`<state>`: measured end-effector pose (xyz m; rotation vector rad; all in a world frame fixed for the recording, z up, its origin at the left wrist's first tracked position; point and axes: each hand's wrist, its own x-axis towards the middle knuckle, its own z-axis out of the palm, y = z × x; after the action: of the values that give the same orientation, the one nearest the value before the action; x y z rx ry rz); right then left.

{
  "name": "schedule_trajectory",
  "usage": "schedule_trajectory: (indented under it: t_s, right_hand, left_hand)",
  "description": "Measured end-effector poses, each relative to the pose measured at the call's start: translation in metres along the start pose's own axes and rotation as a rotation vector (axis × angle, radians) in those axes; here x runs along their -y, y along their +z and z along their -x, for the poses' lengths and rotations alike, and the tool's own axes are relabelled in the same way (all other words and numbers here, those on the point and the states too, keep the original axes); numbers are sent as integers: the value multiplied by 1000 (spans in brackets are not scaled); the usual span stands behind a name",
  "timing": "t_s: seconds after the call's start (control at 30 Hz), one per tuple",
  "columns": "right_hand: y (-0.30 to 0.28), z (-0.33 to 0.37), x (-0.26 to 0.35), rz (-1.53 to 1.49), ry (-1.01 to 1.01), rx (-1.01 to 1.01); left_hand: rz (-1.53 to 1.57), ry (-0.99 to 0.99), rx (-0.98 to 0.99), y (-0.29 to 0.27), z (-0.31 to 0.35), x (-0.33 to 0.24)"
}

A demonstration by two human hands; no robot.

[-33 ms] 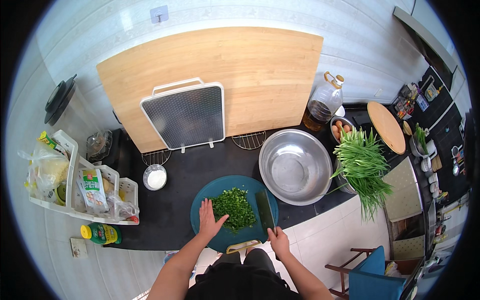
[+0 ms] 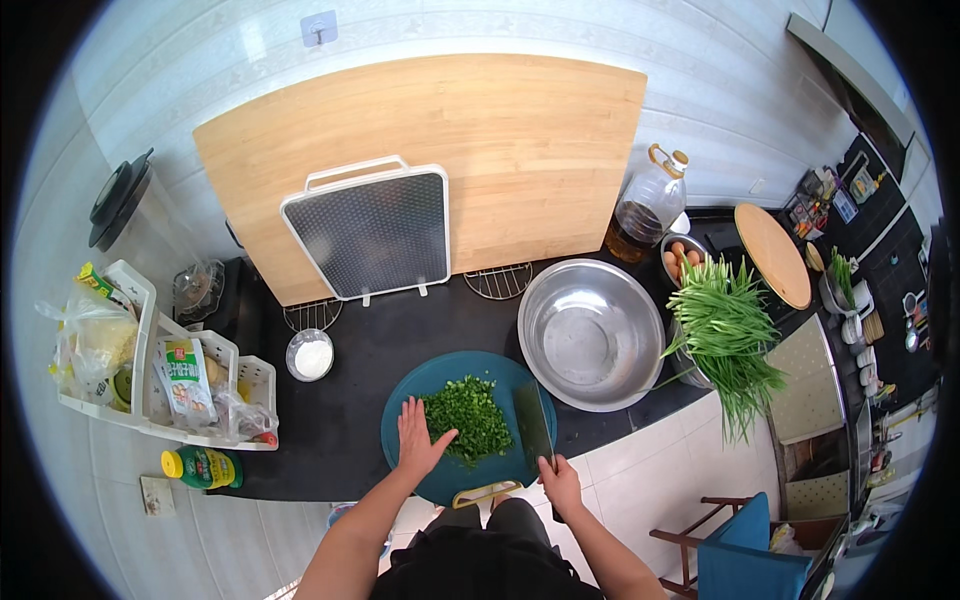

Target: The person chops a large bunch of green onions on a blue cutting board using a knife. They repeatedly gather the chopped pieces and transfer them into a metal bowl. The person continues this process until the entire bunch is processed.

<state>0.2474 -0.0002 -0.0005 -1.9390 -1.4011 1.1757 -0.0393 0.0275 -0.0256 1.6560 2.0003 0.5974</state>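
1. Two hands at work over round teal cutting board (image 2: 420, 385), set on dark bench (image 2: 400, 330) at its near edge.
2. Left hand (image 2: 418, 440) open, fingers spread flat, palm down on board, just beside and touching left edge of chopped greens (image 2: 468, 418); likely placed so to corral the pile and keep fingers out of the blade's path.
3. Right hand (image 2: 560, 482) closed around handle of cleaver (image 2: 533, 425); blade lying along right side of pile, pointing away from body, close against the greens. Whether edge rests on board or hovers, cannot tell.
4. Chopped greens: fine, dark green, loose mound near middle of board, a few bits scattered round the rim of the heap.
5. Large steel bowl (image 2: 592, 333) just right of board, seemingly bare inside, within easy reach of knife hand.
6. Uncut bunch of long green stalks (image 2: 725, 340) further right, tips hanging over bench edge.
7. Small white-filled dish (image 2: 311, 354) left of board; white rack (image 2: 150, 350) with packets at far left.
8. Big wooden board (image 2: 430, 130) and wire-mesh tray (image 2: 370, 232) leaned upright against wall, out of the working area.
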Motion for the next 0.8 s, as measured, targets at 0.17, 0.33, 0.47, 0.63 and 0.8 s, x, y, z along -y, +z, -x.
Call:
schedule_trajectory:
  t_s: [0.17,0.33,0.47,0.63,0.8]
  right_hand:
    - [3,-5,-8,-296,221,162]
    - [25,-18,-8,-454,266,235]
    - [40,-26,-5,-505,278,239]
    - [56,-28,7,-478,271,260]
    - [68,-26,26,-531,338,301]
  left_hand:
    - [-39,-81,-14,18,-4,-8]
    - [1,-62,-103,37,-10,-17]
    - [48,5,-146,43,-17,-36]
    - [28,74,-239,47,-25,-57]
    - [111,95,-304,54,-27,-66]
